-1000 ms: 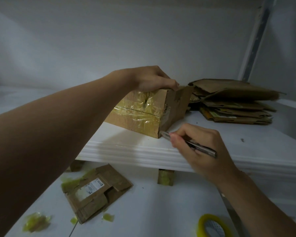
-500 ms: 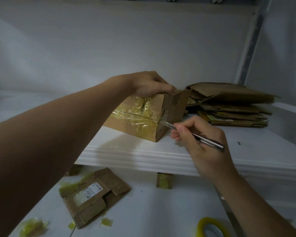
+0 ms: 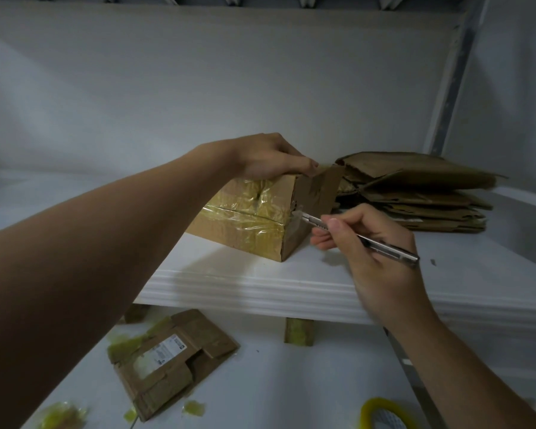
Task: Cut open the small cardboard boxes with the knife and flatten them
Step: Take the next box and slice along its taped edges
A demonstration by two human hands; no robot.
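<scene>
Bare forearms [image 3: 106, 258], bare left grip [image 3: 270, 157], right grip [image 3: 375, 258]

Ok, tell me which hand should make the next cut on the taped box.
Right. The right hand grips the knife, its blade tip at the end seam of the box. The left hand holds the box from above, steadying it, and carries no tool.

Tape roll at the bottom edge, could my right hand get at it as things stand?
Probably, but not freely: nothing lies over the tape roll, which sits beside the right forearm, yet the right hand grips the knife at the cardboard box.
</scene>
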